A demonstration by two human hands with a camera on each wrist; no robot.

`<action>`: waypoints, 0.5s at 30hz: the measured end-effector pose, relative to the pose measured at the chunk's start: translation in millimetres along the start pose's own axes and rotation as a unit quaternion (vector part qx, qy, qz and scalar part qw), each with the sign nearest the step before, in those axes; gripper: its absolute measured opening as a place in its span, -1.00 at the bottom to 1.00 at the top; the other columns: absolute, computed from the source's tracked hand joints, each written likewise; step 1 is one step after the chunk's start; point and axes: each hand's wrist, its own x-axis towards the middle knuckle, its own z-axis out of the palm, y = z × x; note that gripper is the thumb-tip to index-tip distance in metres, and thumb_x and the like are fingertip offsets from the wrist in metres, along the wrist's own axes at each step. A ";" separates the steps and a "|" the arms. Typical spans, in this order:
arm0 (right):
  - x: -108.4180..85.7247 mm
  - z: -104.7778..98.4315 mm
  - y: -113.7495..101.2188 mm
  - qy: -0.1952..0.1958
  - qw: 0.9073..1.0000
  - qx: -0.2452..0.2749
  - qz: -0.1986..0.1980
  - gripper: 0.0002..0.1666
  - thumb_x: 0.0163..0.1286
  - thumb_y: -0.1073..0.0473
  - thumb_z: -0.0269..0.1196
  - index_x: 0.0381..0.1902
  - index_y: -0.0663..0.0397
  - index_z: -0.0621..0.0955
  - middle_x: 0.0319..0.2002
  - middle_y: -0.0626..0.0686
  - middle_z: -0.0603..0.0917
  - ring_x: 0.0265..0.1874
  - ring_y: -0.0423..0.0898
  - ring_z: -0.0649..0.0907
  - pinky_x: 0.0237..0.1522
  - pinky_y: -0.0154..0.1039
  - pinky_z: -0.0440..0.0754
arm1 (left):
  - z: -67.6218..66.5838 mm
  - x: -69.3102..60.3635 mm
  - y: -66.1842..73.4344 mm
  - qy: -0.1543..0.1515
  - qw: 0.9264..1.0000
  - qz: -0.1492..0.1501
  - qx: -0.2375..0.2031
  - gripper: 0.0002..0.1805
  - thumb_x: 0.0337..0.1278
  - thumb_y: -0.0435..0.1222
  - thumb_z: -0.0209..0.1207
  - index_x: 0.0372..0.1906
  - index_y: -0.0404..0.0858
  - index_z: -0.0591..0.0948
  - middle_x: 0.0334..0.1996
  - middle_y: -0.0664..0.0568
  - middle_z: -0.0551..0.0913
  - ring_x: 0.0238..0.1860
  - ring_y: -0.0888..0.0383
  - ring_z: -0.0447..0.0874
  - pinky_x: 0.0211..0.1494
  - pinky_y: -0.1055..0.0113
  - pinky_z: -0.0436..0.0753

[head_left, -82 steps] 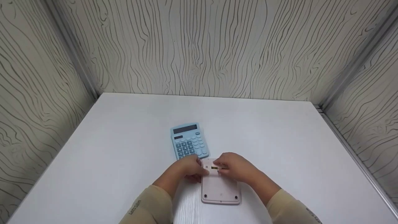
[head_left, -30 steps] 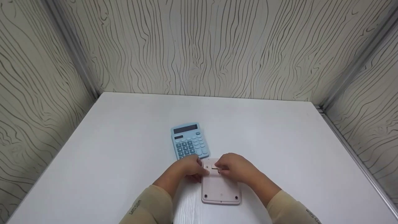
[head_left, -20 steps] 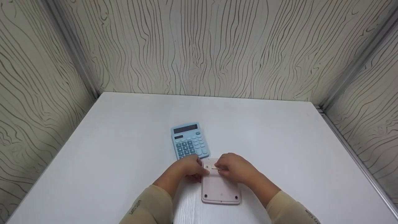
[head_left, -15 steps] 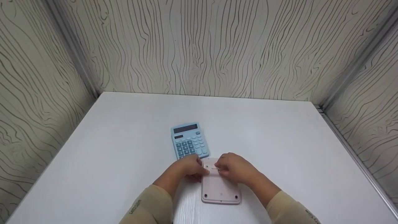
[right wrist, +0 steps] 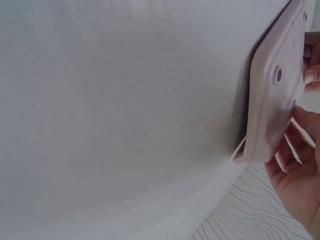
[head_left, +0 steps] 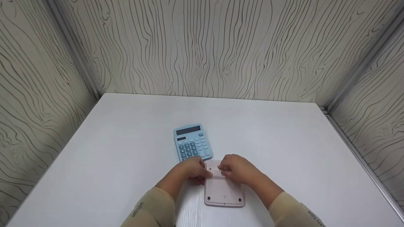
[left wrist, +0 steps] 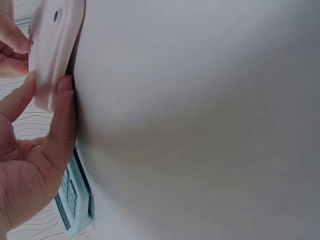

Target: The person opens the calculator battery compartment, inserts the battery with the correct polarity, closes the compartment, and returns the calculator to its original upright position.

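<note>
A pink calculator [head_left: 224, 189] lies with its back up near the table's front edge, dark round feet showing at its near corners. My left hand [head_left: 193, 168] grips its left edge, thumb on the back and fingers beneath, as the left wrist view shows. At the calculator's far end, my right hand [head_left: 238, 168] has thumb and forefinger bent at the small battery cover [head_left: 218, 170], pinching it; the fingers hide most of this cover. A blue calculator [head_left: 193, 143] lies face up just beyond my left hand, its near corner covered by that hand.
The white table [head_left: 268, 132] spreads out around both calculators. Wood-grain patterned panels [head_left: 202, 47] enclose it at the back and on both sides, with grey metal strips [head_left: 71, 50] in the corners.
The dark slot with a yellowish patch beside my right fingertips has narrowed to a thin line as the battery cover came down over it. My left hand and both calculators stay put.
</note>
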 end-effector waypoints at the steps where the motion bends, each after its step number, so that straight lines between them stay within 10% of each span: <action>1: 0.1 0.0 0.2 0.000 1.000 0.000 0.001 -0.86 0.20 0.19 0.24 -0.27 0.00 0.69 -0.37 -0.16 0.58 -0.29 -0.17 0.56 -0.12 -0.18 0.55 | 0.0 0.0 0.2 0.000 1.000 -0.001 -0.001 -0.72 -0.09 -0.21 0.33 -0.35 -0.25 0.49 -0.56 -0.07 0.65 -0.54 0.08 0.64 -0.45 0.28 0.61; 15: 0.3 9.5 -2.6 0.033 0.999 -0.039 0.011 -0.91 0.18 0.21 0.25 -0.35 -0.10 0.65 -0.43 -0.19 0.50 -0.38 -0.22 0.47 -0.21 -0.24 0.54 | 0.7 -0.4 0.3 0.003 1.000 -0.004 -0.009 -0.71 -0.09 -0.21 0.33 -0.33 -0.24 0.48 -0.55 -0.07 0.65 -0.53 0.07 0.65 -0.43 0.29 0.61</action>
